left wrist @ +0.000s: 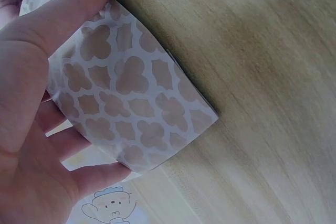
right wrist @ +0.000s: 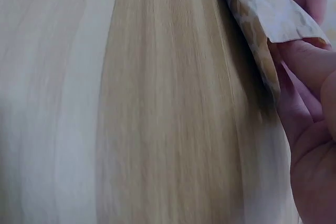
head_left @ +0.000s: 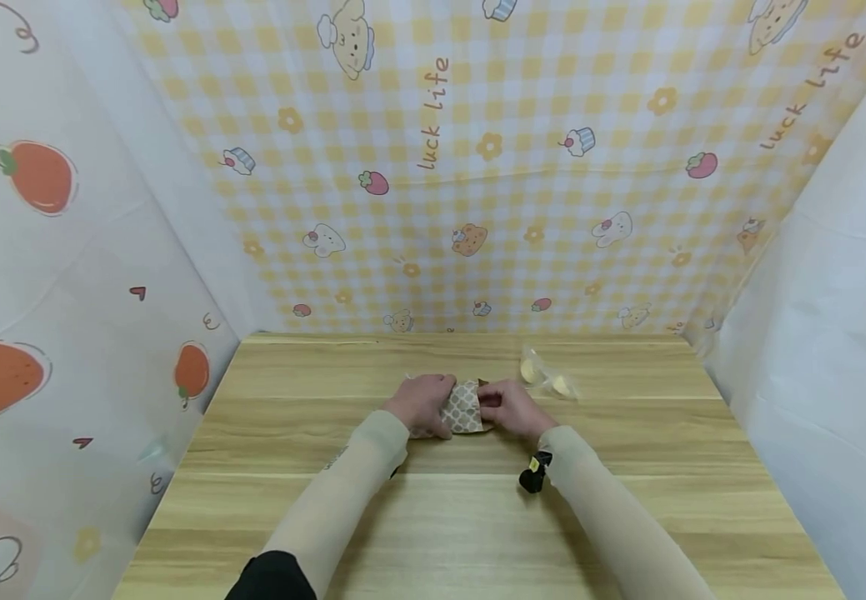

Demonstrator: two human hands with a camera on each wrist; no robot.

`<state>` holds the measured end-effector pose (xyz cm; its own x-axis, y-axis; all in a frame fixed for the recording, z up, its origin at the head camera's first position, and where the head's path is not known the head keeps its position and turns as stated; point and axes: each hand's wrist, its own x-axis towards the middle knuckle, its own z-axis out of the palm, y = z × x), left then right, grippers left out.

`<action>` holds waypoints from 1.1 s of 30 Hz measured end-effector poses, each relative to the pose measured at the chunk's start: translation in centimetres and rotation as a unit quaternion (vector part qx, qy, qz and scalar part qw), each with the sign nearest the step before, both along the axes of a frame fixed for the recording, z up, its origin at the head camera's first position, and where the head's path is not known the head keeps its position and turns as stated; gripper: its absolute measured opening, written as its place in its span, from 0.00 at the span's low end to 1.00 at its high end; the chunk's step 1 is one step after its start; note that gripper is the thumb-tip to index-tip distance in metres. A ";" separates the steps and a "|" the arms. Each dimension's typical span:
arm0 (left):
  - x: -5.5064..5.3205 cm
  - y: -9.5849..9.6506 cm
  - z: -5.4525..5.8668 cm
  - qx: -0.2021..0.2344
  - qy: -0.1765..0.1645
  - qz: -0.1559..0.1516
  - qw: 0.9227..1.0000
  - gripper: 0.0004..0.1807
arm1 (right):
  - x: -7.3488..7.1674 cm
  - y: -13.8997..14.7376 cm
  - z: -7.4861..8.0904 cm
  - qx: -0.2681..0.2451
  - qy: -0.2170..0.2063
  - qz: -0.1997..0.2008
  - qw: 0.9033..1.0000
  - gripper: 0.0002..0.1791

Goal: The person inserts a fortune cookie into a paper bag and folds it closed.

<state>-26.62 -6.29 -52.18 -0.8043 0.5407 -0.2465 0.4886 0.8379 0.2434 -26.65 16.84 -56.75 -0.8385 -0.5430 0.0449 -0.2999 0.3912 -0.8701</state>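
Note:
A small paper bag with a white lattice pattern on light brown lies between the two hands, low over the table. My left hand grips its left part; in the left wrist view the thumb presses across the patterned face and the fingers support it from the other side. The bag's mouth faces right, and a brown inside shows at its edge. Into that mouth reach the fingers of my right hand. In the right wrist view the thumb goes under the upper edge, so the right fingertips are hidden.
Clear plastic packets with pale yellow round pieces lie just behind the right hand. The wooden table backs onto a yellow checked cloth. White cloths hang at the left and right sides. A black wrist device sits at the right cuff.

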 end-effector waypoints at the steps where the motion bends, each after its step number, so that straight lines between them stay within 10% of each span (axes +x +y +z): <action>1: 0.0 0.0 0.0 -0.001 0.001 0.000 1.000 0.46 | 0.0 -0.1 0.0 -0.004 -0.005 -0.003 1.000 0.15; 33: 0.4 -0.2 -0.2 -0.006 0.035 -0.005 0.999 0.45 | -0.2 -1.8 -0.7 0.072 0.025 0.021 0.997 0.15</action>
<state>-26.25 -6.49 -52.40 -0.8142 0.5460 -0.1972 0.5125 0.8356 0.1978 -26.90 15.06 -57.49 -0.8131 -0.5822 0.0063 -0.3614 0.4962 -0.7894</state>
